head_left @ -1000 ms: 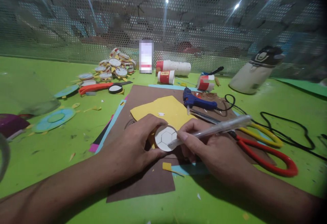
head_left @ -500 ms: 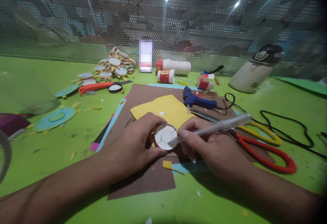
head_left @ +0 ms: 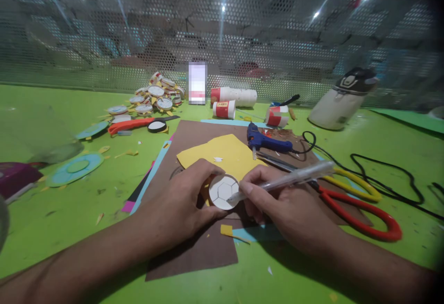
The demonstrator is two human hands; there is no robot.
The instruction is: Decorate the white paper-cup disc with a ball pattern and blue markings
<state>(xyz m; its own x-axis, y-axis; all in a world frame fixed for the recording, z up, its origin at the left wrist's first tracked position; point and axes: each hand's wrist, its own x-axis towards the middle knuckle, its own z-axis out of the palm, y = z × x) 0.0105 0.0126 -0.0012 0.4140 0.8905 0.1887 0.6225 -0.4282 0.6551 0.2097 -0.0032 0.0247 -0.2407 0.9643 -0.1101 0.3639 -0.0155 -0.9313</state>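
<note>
Between the thumb and fingers of my left hand is a round white disc, its face tilted toward me. Black lines on it form a hexagon with spokes running to the rim. My right hand grips a clear pen, its tip on the lower right part of the disc's face. Under both hands lie brown paper sheets, and a yellow paper piece rests just behind the disc. Scissors with red and yellow handles lie beside my right hand.
A blue glue gun with a black cord lies behind the scissors. Paper cups and a leaning bottle stand farther back. At left are a pile of decorated discs, an orange cutter and a purple object.
The whole view has shifted slightly, so things sit a little lower. The pen tip has moved a short way across the disc; both hands keep their hold.
</note>
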